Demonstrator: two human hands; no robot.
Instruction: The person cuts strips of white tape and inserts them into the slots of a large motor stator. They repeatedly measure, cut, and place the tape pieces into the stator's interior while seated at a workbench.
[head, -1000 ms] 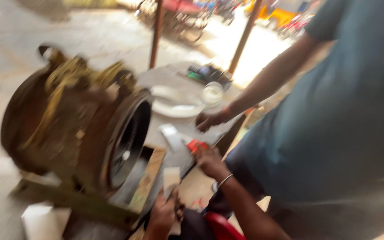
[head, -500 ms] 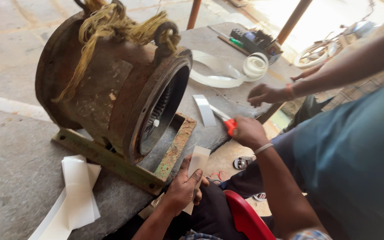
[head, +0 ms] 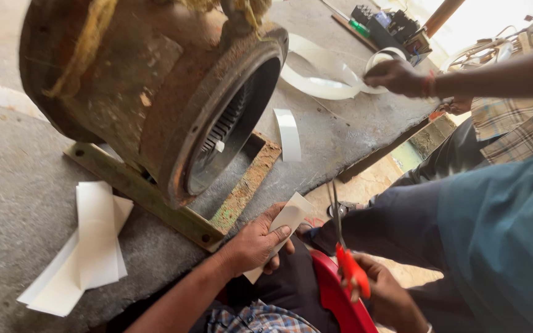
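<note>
My left hand (head: 251, 243) holds a small white paper piece (head: 290, 217) by the near edge of the grey slab table (head: 13, 185). Below the table edge, my right hand (head: 385, 297) grips red-handled scissors (head: 343, 240); their blades point up, just right of the paper and apart from it. A big rusty motor housing (head: 149, 92) with a slotted bore lies on its green base (head: 242, 191) just above my left hand.
Folded white sheets (head: 87, 246) lie at the left, and a white strip (head: 289, 132) lies beside the housing. A standing person's hand (head: 396, 77) rests at a white tape roll (head: 379, 60). Their blue-clad body (head: 501, 246) fills the right. A red seat edge (head: 334, 296) is below.
My right hand has come off the table and dropped toward my lap with the scissors. The other person's hand has gone to the tape roll. The view has moved closer.
</note>
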